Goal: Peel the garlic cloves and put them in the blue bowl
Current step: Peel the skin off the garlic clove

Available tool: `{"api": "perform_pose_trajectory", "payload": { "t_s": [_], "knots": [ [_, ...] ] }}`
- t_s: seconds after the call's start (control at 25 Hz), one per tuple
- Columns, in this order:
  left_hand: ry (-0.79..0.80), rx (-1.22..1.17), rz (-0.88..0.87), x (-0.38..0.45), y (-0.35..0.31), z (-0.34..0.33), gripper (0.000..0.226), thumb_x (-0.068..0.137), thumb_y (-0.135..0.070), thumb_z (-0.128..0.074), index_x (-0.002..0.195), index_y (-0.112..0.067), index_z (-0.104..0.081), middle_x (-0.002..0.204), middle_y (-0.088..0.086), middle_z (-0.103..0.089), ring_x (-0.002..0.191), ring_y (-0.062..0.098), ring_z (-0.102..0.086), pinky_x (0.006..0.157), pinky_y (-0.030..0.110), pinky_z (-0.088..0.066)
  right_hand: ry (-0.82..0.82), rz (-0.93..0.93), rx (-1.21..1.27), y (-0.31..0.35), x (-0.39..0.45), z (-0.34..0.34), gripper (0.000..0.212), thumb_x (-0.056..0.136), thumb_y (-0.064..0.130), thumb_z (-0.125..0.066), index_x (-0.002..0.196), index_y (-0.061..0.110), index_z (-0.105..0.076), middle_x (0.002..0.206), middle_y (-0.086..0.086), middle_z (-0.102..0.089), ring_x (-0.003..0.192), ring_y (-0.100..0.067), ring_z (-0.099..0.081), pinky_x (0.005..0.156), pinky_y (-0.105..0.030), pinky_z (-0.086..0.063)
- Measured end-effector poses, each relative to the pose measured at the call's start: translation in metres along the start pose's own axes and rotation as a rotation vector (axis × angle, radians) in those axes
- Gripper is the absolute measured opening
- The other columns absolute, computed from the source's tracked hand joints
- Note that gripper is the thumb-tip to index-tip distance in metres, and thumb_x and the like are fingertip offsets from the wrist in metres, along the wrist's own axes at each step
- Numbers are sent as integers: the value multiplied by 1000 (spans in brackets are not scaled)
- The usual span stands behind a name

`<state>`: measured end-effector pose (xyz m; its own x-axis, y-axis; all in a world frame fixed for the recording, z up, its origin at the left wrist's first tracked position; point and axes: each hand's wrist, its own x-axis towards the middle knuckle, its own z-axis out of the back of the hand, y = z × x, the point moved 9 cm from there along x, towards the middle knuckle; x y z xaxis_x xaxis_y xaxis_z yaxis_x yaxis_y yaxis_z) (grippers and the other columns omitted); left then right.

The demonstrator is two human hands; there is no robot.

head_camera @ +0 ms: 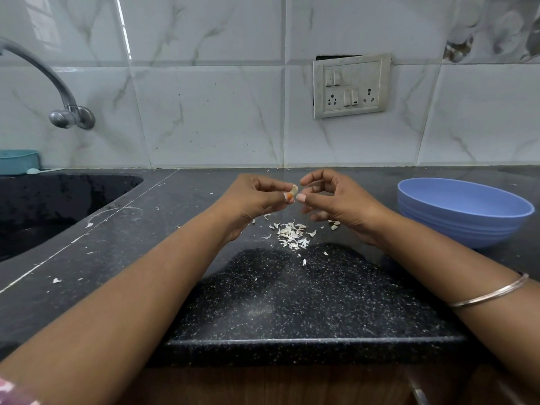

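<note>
Two bare forearms and hands reach in from the bottom edge. The left hand (257, 197) has a thumbnail painted orange at its tip. The right hand (333, 200) has a pale pink nail showing on its thumb. A thin metal bangle (491, 290), silver to rose in tone, circles the right forearm well behind that hand. Far behind the left hand, at the bottom corner, shows a scrap of pink and white patterned sleeve (13, 391).
</note>
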<state>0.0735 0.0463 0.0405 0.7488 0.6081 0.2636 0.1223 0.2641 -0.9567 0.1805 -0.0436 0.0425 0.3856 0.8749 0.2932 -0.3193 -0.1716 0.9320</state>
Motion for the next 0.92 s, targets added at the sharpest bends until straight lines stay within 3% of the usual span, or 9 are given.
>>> {"api": "perform_pose_trajectory", "payload": {
  "t_s": [0.08, 0.12, 0.16, 0.24, 0.28, 0.6, 0.76, 0.92],
  "knots": [
    [10, 102, -19, -1, -2, -1, 13, 77, -10, -75, 90, -12, -75, 88, 15, -73, 90, 19, -66, 93, 35, -51, 9, 18, -44, 1, 1, 0, 23, 83, 13, -70, 104, 11, -61, 97, -7, -62, 76, -11, -68, 63, -21, -54],
    [9, 151, -28, -2, -3, -2, 13, 76, -13, -77, 90, -14, -76, 87, 14, -73, 85, 17, -67, 90, 34, -53, 15, 28, -55, 1, 1, 0, 20, 83, 13, -71, 101, 10, -63, 97, -8, -64, 77, -10, -67, 64, -20, -54],
    [-1, 200, -38, -3, -5, -2, 14, 77, -14, -77, 90, -14, -76, 81, 12, -73, 76, 13, -65, 77, 25, -57, 18, 37, -56, 1, 2, 0, 16, 83, 12, -71, 97, 9, -64, 95, -9, -65, 77, -9, -66, 64, -19, -53],
    [-39, 322, -60, -5, -11, -3, 13, 79, -16, -75, 91, -14, -76, 68, 3, -70, 53, 1, -55, 46, 11, -40, 11, 49, -37, 1, 3, 1, 11, 83, 9, -69, 93, 7, -63, 89, -10, -65, 76, -10, -63, 64, -17, -52],
    [-53, 386, -79, -6, -14, -5, 13, 78, -18, -76, 90, -14, -76, 62, -2, -68, 45, -3, -49, 43, 10, -34, 9, 53, -26, 0, 3, 2, 10, 84, 8, -68, 92, 6, -63, 88, -10, -65, 75, -10, -63, 63, -16, -51],
    [-106, 814, -339, -11, -38, -12, 10, 78, -28, -74, 76, -20, -68, 57, -19, -55, 51, -10, -52, 47, 5, -33, 68, 66, 80, 2, 2, -4, 6, 83, 8, -67, 87, 10, -64, 86, -7, -66, 75, -8, -66, 66, -18, -53],
    [-140, 946, -417, -14, -46, -16, 11, 82, -27, -69, 77, -18, -67, 62, -15, -49, 63, 8, -49, 55, 25, -32, 111, 107, 61, 5, 2, -6, 3, 85, 10, -65, 88, 12, -64, 88, -9, -61, 80, -10, -60, 71, -19, -52],
    [-154, 958, -476, -16, -50, -20, 9, 83, -21, -67, 80, -13, -67, 69, -7, -54, 69, 16, -51, 59, 28, -32, 131, 149, 79, 8, 2, -7, 5, 87, 8, -62, 87, 14, -63, 86, -8, -58, 82, -13, -56, 74, -19, -50]
  ]
}}
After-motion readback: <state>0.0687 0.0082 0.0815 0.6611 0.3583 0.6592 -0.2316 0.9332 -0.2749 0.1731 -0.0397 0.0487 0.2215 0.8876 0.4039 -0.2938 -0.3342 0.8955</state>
